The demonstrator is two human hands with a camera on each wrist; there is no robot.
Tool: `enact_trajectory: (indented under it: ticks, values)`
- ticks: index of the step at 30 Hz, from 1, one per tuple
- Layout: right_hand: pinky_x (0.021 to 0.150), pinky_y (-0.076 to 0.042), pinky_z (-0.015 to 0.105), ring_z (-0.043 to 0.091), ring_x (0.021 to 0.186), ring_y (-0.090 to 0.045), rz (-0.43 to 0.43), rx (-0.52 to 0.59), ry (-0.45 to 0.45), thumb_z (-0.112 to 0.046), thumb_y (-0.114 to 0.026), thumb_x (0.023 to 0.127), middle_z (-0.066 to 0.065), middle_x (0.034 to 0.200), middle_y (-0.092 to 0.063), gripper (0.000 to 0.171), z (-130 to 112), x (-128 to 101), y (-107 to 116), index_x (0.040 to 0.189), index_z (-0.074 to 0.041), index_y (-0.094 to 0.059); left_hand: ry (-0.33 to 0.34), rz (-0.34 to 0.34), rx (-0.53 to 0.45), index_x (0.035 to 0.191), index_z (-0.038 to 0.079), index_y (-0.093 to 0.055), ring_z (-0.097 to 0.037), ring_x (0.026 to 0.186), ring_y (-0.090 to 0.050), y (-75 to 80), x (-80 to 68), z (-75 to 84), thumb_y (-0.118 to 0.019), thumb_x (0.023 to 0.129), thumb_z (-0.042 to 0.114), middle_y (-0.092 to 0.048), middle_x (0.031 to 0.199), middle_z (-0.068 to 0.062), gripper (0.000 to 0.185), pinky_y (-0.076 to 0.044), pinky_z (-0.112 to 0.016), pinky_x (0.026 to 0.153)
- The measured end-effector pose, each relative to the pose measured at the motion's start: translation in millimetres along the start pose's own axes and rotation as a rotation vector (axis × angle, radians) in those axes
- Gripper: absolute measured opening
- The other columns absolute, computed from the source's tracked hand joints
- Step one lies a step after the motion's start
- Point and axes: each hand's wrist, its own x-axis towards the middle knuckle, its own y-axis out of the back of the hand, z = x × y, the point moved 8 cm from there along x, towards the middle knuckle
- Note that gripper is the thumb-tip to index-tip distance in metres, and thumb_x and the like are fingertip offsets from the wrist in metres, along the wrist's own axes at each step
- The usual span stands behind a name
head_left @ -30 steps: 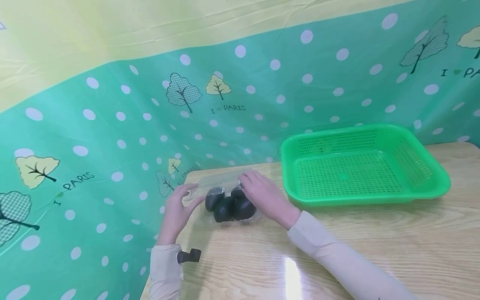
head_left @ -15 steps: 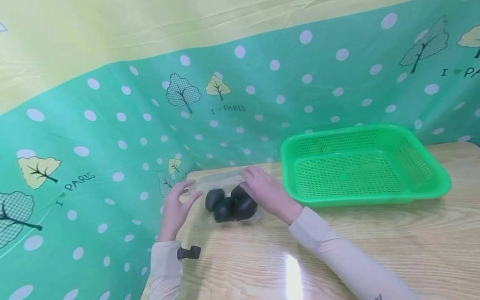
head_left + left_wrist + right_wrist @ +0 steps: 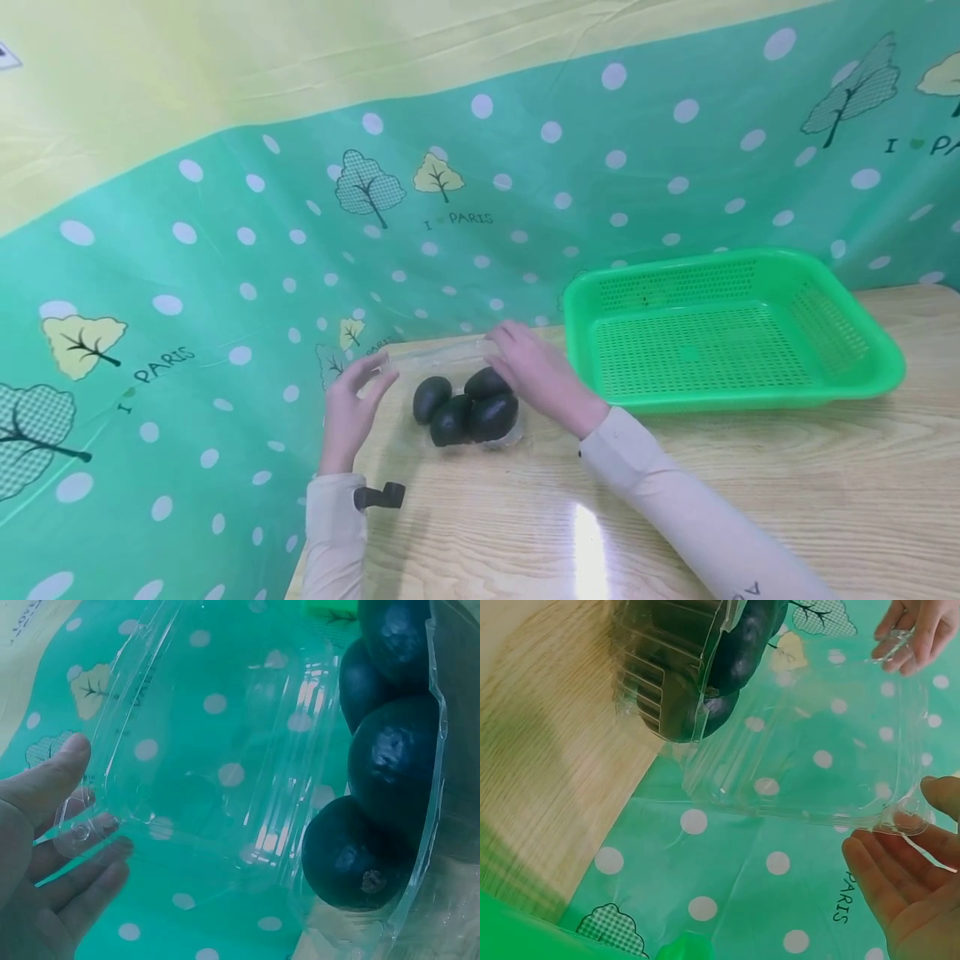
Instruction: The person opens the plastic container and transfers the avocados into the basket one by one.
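Several dark avocados lie close together in a clear plastic clamshell box on the table. Its see-through lid stands raised on the far side, tipped back from the fruit. My left hand is at the lid's left corner, straight fingers behind the tab and thumb apart from it. At the other corner, my right hand has its fingers extended behind the lid, with the thumb beside the corner tab. In the right wrist view, ribbed plastic partly covers the avocados.
A green perforated basket stands to the right of the box on the wooden table. Behind the table hangs a green dotted cloth, which also runs down the left side. A black strap mount sticks out from the left wrist.
The lid has swung up and back, so the avocados show more plainly in the head view. Both hands have shifted slightly away from the body with it.
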Motion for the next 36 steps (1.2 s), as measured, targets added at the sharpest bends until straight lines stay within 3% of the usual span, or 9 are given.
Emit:
enact_trajectory:
  ticks: [6,14,21,28,31,36]
  values:
    - [0.096,-0.054,0.033,0.023,0.111,-0.060,-0.003,0.043,-0.042,-0.023,-0.057,0.100,0.011,0.121,-0.062,0.035,5.1,1.9,0.1,0.127,0.000,-0.059,0.013,0.027,-0.052,0.127,0.008,-0.066,-0.027,0.121,-0.061,1.5,4.1,-0.7,-0.070,0.092,0.030,-0.066,0.130,-0.008,0.041,-0.046,-0.045,0.106]
    - [0.094,-0.055,0.034,0.023,0.108,-0.060,0.001,0.062,-0.092,-0.026,-0.054,0.101,0.012,0.120,-0.061,0.037,10.5,5.3,0.8,0.128,-0.001,-0.059,0.025,0.034,-0.051,0.125,0.012,-0.068,-0.024,0.119,-0.062,0.9,8.5,-4.7,-0.069,0.092,0.036,-0.067,0.128,-0.004,0.041,-0.047,-0.044,0.106]
    - [0.088,-0.056,0.031,0.021,0.100,-0.062,0.022,0.069,-0.124,-0.026,-0.055,0.101,0.010,0.116,-0.061,0.036,16.1,7.8,-0.8,0.125,-0.001,-0.060,-0.018,0.056,-0.086,0.119,0.006,-0.069,-0.024,0.113,-0.061,0.6,13.2,-3.0,-0.070,0.092,0.021,-0.067,0.122,-0.010,0.031,-0.048,-0.041,0.104]
    - [0.091,-0.056,0.035,0.023,0.103,-0.064,0.002,0.116,-0.171,-0.031,-0.055,0.101,0.010,0.119,-0.062,0.038,21.2,11.3,-1.7,0.126,-0.002,-0.060,-0.024,0.074,-0.078,0.118,-0.006,-0.065,-0.036,0.113,-0.060,0.6,10.8,16.6,-0.068,0.092,0.010,-0.064,0.121,-0.023,0.031,-0.047,-0.050,0.104]
    - [0.090,-0.057,0.035,0.024,0.103,-0.064,-0.005,0.176,-0.207,-0.032,-0.054,0.101,0.011,0.121,-0.061,0.040,24.9,12.3,-2.4,0.127,-0.002,-0.058,-0.016,0.073,-0.064,0.119,-0.007,-0.065,-0.034,0.114,-0.060,2.3,8.7,28.1,-0.066,0.094,0.010,-0.064,0.121,-0.022,0.031,-0.047,-0.048,0.104]
    - [0.088,-0.057,0.035,0.024,0.103,-0.065,0.012,0.232,-0.229,-0.029,-0.054,0.101,0.012,0.121,-0.061,0.036,28.2,13.8,-0.3,0.126,-0.003,-0.057,-0.010,0.077,-0.032,0.121,-0.004,-0.065,-0.031,0.114,-0.060,3.3,9.9,33.5,-0.061,0.097,0.012,-0.065,0.123,-0.020,0.029,-0.047,-0.047,0.105]
